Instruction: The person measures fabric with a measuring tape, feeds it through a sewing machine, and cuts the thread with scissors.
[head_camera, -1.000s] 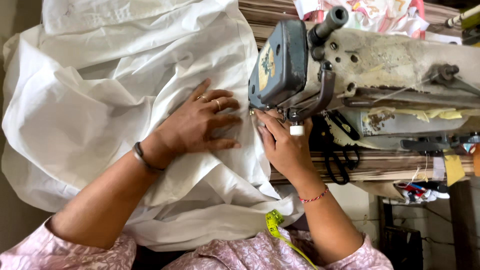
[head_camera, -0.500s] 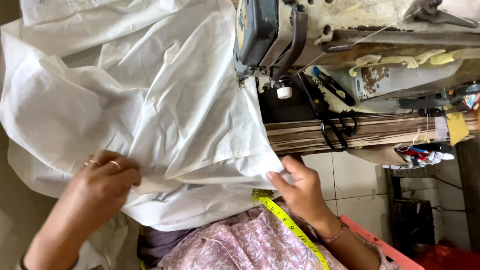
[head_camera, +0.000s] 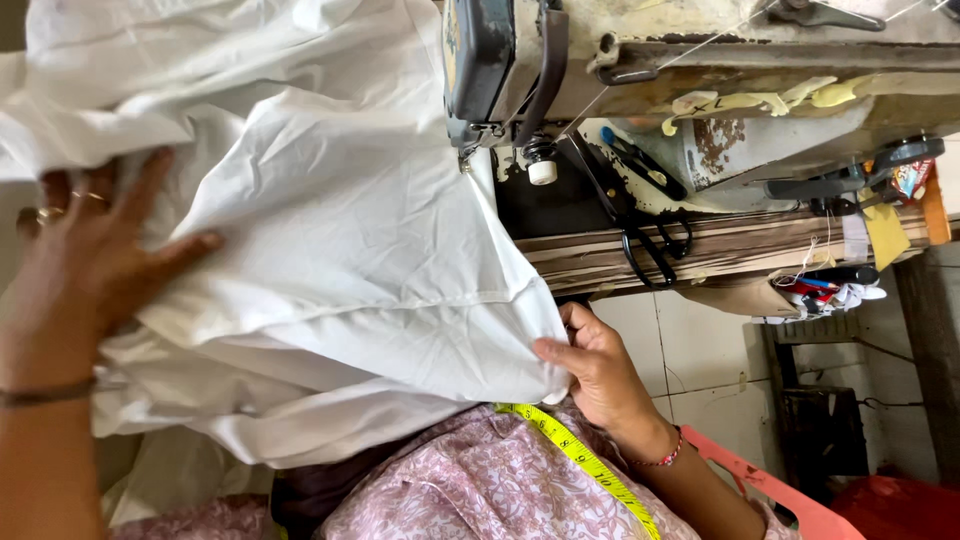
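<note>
A large white cloth is spread in rumpled folds over the table and my lap. My left hand is at its left side, fingers spread and thumb laid over a fold, holding the cloth; rings show on two fingers and a bangle on the wrist. My right hand pinches the cloth's lower right edge just below the table's front. The cloth's upper edge runs under the head of the sewing machine.
Black scissors lie on the wooden table beside the machine. A yellow tape measure hangs over my pink patterned garment. A pink plastic chair edge and a tiled floor are at lower right.
Both hands left the needle area and drew the cloth toward my lap. The left hand slid out to the left side, and the right hand took the lower edge.
</note>
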